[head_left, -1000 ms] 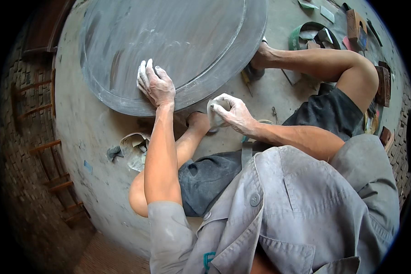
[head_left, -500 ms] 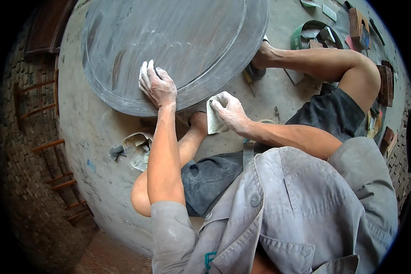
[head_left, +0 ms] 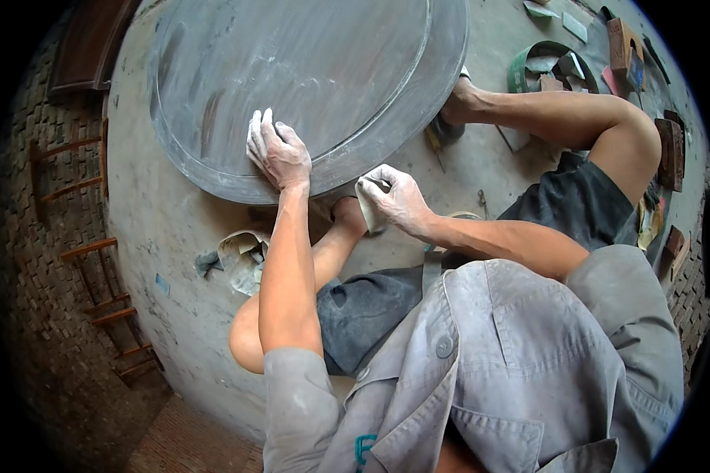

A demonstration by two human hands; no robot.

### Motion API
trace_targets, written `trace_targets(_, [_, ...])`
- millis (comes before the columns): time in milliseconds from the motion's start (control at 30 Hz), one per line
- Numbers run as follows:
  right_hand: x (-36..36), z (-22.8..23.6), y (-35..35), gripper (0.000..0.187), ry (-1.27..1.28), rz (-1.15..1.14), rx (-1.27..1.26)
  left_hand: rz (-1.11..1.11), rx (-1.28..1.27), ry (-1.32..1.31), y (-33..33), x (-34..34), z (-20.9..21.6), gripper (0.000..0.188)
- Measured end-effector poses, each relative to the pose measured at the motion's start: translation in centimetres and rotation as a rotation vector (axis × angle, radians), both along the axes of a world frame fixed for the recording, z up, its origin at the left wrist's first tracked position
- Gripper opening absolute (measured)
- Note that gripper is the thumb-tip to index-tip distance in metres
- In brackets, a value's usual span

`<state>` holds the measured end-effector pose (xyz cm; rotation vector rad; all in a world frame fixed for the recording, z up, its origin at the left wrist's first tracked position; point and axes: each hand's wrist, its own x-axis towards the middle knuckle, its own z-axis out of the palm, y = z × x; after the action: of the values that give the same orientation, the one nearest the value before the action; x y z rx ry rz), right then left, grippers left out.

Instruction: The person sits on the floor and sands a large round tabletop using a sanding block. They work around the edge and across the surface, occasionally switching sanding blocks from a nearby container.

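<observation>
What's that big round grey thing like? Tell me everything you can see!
The big round grey thing is a broad disc, streaked and chalky, with brownish patches and a curved line inside its rim. It may be wood; I can't be sure. It lies at the top of the picture, which cuts off its far side. The left grip rests on its near part.

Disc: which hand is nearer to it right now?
Left. The left hand rests on the disc at its lower edge; the right hand is just outside its lower-right edge, pinching a pale sheet.
</observation>
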<state>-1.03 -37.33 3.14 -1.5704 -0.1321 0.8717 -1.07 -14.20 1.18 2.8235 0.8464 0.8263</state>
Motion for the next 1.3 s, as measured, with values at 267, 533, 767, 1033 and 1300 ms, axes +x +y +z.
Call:
trace_targets(267, [-0.1, -0.4, -0.7, 0.027, 0.007, -0.104, -0.098, 0.003, 0.015, -0.003, 0.0, 0.0, 0.0, 0.034])
trace_targets(533, [1.0, -0.1, -1.4, 0.025, 0.105, -0.021, -0.008, 0.008, 0.009, -0.002, 0.1, -0.2, 0.1, 0.034])
trace_targets(767, [0.6, -0.8, -2.1, 0.021, 0.128, -0.006, 0.129, 0.010, -0.025, 0.005, 0.0, -0.1, 0.1, 0.035])
trace_targets(1033, [0.7, -2.0, -2.1, 0.019, -0.004, -0.153, -0.098, 0.009, -0.027, -0.017, 0.1, -0.4, 0.0, 0.034])
trace_targets(1300, [0.3, -1.7, -2.3, 0.012, 0.035, 0.055, 0.177, 0.021, -0.035, -0.007, 0.1, -0.1, -0.2, 0.034])
